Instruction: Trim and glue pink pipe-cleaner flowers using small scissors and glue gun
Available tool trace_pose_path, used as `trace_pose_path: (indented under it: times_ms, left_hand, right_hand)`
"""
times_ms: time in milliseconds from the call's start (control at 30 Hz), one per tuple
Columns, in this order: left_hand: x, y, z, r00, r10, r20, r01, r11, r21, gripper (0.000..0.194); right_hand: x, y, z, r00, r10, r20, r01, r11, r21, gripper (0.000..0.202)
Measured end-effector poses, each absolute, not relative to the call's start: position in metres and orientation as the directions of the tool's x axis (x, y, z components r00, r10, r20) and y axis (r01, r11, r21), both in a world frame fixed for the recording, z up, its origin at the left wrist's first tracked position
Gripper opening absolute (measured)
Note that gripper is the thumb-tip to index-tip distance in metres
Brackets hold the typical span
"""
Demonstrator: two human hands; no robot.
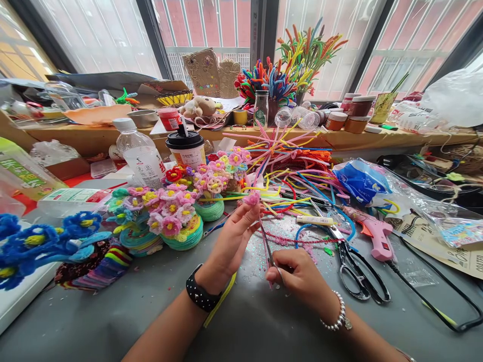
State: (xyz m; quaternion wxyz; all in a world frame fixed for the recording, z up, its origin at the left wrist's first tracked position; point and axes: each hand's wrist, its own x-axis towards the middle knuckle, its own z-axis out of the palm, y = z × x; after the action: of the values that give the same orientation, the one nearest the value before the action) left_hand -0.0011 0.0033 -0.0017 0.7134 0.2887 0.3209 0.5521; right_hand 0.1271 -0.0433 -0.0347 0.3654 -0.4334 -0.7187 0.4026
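Near the middle of the view, my left hand (238, 229) is closed in a pinch on a small fuzzy pink pipe-cleaner flower (251, 198). Thin pink stems hang from it, beside the fingers. My right hand (296, 274), lower and to the right, grips a slim pointed metal tool (267, 244). Its tip points up toward the left fingers; whether it is tweezers or scissors I cannot tell. A red glittery pipe cleaner (302, 239) lies behind the hands. Under my left wrist is a yellow pipe cleaner (221, 304).
Finished flower pots (183, 231) stand at left, near a plastic bottle (139, 156) and a lidded cup (186, 148). Loose pipe cleaners (290, 161) pile up behind. Black-handled scissors (360, 274) and a pink glue gun (373, 231) with its cord lie at right.
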Motion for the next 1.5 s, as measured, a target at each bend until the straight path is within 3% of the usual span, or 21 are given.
trace_pose_path:
  times_ms: [300, 667, 1100, 1500]
  left_hand:
    - [-0.0012, 0.0045, -0.0039, 0.16, 0.978, -0.137, -0.646, 0.209, 0.734, 0.006]
    - [-0.0007, 0.0031, -0.0024, 0.186, 0.971, -0.151, -0.633, 0.236, 0.738, 0.01]
    - [0.0002, 0.0008, -0.0023, 0.277, 0.949, -0.152, -0.534, 0.284, 0.796, 0.01]
    - [0.0003, 0.0005, -0.0056, 0.296, 0.944, -0.145, -0.497, 0.282, 0.82, 0.007]
  right_hand:
    - [0.1267, -0.0433, -0.0382, -0.333, 0.929, 0.161, 0.306, 0.268, -0.913, 0.047]
    - [0.1267, -0.0437, -0.0356, -0.335, 0.935, 0.121, 0.321, 0.234, -0.918, 0.058]
    - [0.1279, -0.0434, -0.0316, -0.465, 0.876, 0.129, 0.341, 0.312, -0.887, 0.069]
    - [0.127, -0.0419, -0.0358, -0.448, 0.876, 0.179, 0.369, 0.363, -0.855, 0.063]
